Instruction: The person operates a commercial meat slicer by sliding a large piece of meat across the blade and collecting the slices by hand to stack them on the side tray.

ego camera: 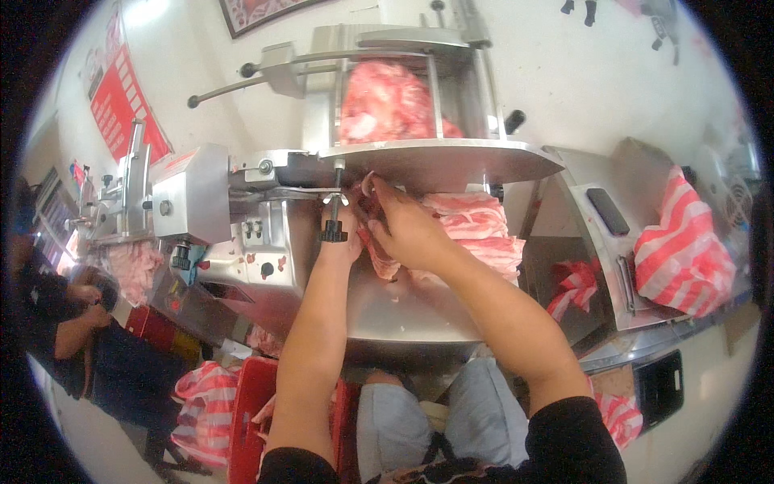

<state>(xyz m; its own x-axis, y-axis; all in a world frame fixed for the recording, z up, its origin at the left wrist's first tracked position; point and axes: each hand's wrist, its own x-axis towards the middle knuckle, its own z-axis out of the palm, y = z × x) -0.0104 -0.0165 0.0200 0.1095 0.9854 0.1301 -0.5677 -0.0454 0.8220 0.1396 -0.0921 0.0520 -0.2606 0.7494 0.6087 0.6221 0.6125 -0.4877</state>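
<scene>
Under the front edge of a stainless-steel meat slicer [447,158], both hands come together. My right hand [408,227] curls around a dark red slice of meat [370,202], with thumb and forefinger bent toward my left hand. My left hand [349,213] is at the same slice, partly hidden behind a black knob [334,231], so its grip is unclear. Below the fingers a strip of meat [381,257] hangs near the steel receiving plate [363,314]. Layered pale-pink meat slices [478,230] lie just right of my right hand. Above, a blurred block of red meat [387,100] sits in the slicer's carriage.
At left stands another slicer [190,193] with meat slices [136,266] beside it; a person [91,314] is farther left. A phone [608,210] and a striped plastic bag [686,254] are at right. A red crate [254,393] is beside my legs.
</scene>
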